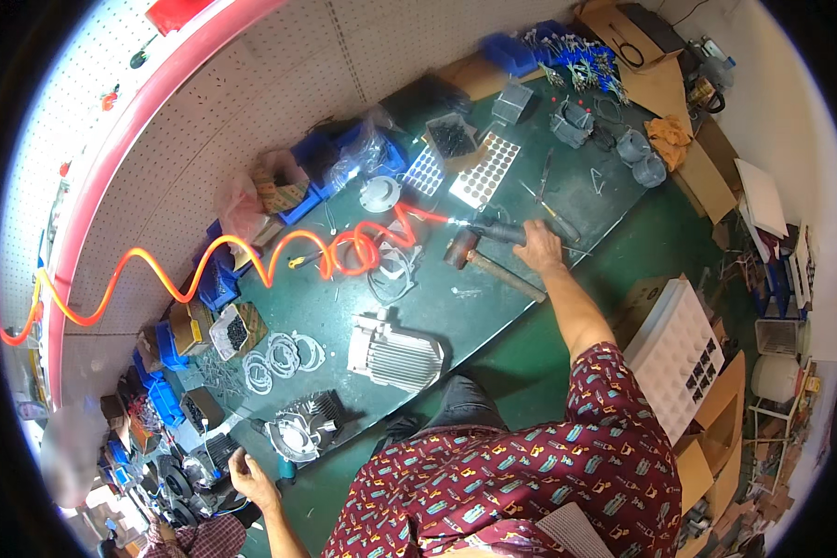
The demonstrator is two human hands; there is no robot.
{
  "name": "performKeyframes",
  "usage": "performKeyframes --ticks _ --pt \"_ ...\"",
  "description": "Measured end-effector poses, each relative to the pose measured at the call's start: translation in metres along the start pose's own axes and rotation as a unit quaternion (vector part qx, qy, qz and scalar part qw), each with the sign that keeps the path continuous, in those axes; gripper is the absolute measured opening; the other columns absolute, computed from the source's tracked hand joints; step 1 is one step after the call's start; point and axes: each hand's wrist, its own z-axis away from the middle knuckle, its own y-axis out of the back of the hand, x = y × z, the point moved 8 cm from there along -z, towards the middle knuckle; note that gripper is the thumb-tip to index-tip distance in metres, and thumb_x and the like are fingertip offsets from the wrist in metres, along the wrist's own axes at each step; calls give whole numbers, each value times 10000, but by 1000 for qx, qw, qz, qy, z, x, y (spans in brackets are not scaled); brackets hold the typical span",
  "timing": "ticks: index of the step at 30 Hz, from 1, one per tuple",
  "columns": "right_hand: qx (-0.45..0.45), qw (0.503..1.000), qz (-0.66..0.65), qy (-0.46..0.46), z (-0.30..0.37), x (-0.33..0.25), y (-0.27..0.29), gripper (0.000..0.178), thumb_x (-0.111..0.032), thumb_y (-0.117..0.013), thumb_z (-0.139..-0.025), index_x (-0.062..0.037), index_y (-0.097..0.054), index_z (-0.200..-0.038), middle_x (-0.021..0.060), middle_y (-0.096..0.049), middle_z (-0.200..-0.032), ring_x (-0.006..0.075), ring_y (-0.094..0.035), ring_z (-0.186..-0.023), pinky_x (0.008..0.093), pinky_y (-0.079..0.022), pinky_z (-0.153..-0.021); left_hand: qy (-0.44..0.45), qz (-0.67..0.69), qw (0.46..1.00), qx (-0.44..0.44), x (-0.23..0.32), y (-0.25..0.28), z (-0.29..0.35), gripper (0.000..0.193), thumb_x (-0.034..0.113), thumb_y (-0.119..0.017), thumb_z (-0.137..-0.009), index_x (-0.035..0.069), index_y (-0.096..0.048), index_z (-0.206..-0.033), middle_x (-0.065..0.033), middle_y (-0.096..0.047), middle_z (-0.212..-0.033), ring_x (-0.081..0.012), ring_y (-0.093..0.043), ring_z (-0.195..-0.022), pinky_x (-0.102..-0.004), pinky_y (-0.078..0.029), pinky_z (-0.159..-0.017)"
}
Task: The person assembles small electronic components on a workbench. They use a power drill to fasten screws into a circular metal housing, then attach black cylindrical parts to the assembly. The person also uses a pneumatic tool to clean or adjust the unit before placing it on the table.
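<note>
My right hand [538,249] reaches far across the green workbench [614,200] and grips a black air tool [495,231]. An orange coiled hose [251,256] runs from that tool to the left along the pegboard wall. A hammer [465,251] with a wooden handle lies just beside the tool, under my wrist. My left hand [249,479] is at the near left edge of the bench with fingers apart and holds nothing. It sits close to a round finned motor part [302,430]. A grey finned motor housing [395,353] lies between my hands.
White rings [284,353] and a box of dark screws [235,330] lie left of the housing. Blue bins [321,153] line the pegboard. A tray of round discs [485,169], grey housings [572,121], cardboard boxes and a white gridded tray [674,344] stand to the right. A plaid sleeve [205,539] shows at lower left.
</note>
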Motion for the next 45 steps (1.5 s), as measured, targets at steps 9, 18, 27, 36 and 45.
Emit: performKeyframes --ticks 9,18,27,36,45 --pt "200 969 -110 92 62 -54 75 461 -247 -785 -697 -102 -583 -1085 120 -580 -1050 396 -635 -916 503 -530 -781 -90 125 984 -90 135 -58 -17 170 -3 -570 -948 -53 -652 -1089 -85 -661 -1031 -152 -612 -946 -292 -493 -873" --pt "192 906 -347 149 230 -276 87 436 -115 -841 -624 -41 -593 -974 141 -585 -960 352 -604 -922 426 -495 -811 -53 351 842 -406 184 -142 39 701 137 -677 -921 -33 -318 -1498 -252 -449 -1468 -274 -452 -1366 -396 -404 -1101" --pt "112 775 -482 394 350 -455 105 546 -21 -734 -673 -31 -552 -1188 187 -528 -1058 374 -577 -1005 424 -500 -877 110 635 763 -50 167 -54 -14 385 33 -667 -907 28 -522 -1264 -90 -663 -1066 -187 -625 -983 -357 -513 -947" --pt "-25 861 -425 279 302 -393 18 565 -189 -681 -831 9 -511 -1333 221 -554 -1326 358 -527 -1247 422 -402 -1070 -78 604 793 15 158 43 -54 266 -20 -624 -879 17 -554 -1133 -119 -645 -1036 -214 -651 -945 -405 -574 -886" --pt "-171 855 -421 250 312 -401 -54 657 -260 -653 -866 -8 -419 -1426 243 -474 -1414 382 -448 -1324 424 -354 -1120 -127 497 856 62 141 -9 -38 220 -19 -640 -874 1 -559 -1078 -121 -651 -1035 -210 -666 -916 -342 -563 -861"
